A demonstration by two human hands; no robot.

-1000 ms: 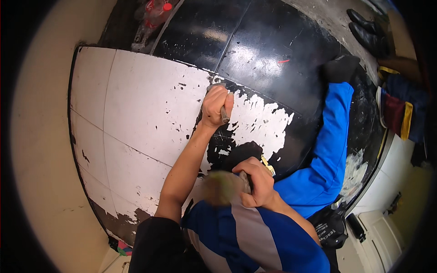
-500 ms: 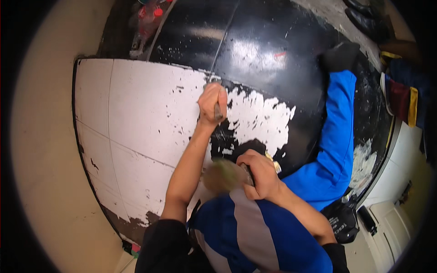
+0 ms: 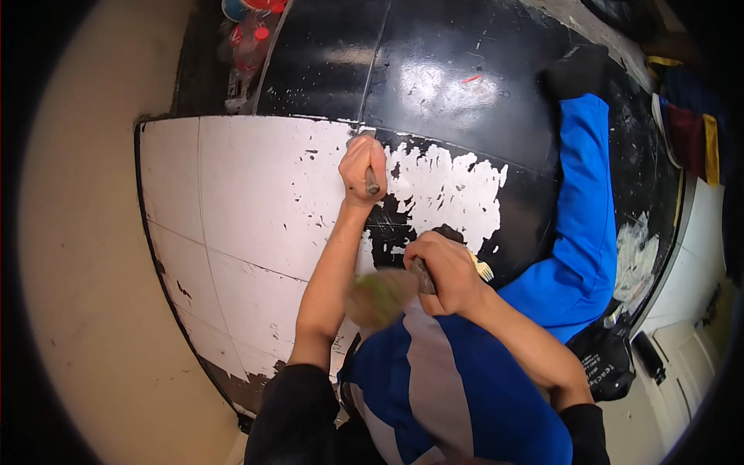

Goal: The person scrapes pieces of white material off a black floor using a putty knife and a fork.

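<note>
My left hand (image 3: 362, 170) is closed around a scraper or chisel (image 3: 373, 184); the butt of its handle sticks out toward me. Its far end rests at the seam where white tiles (image 3: 248, 178) meet a black coating (image 3: 457, 128), and the blade is mostly hidden by my fist. My right hand (image 3: 448, 271) grips a mallet (image 3: 423, 277) by its short dark handle. The rounded, brown-green mallet head, blurred by motion, hangs left of that hand, over my lap and apart from the chisel. Flaked black patches mark the white between my hands.
A blue trouser leg (image 3: 585, 194) with a black sock stretches along the right. Red-capped plastic bottles (image 3: 252, 43) lie at the far left. Beside the leg are a black plastic bag (image 3: 608, 360) and folded cloths (image 3: 686, 136). A yellow fork-like piece (image 3: 482, 267) lies by my right hand.
The view has shifted slightly. My left hand keeps the chisel at the same seam. My right hand still holds the mallet, whose blurred head has swung a little.
</note>
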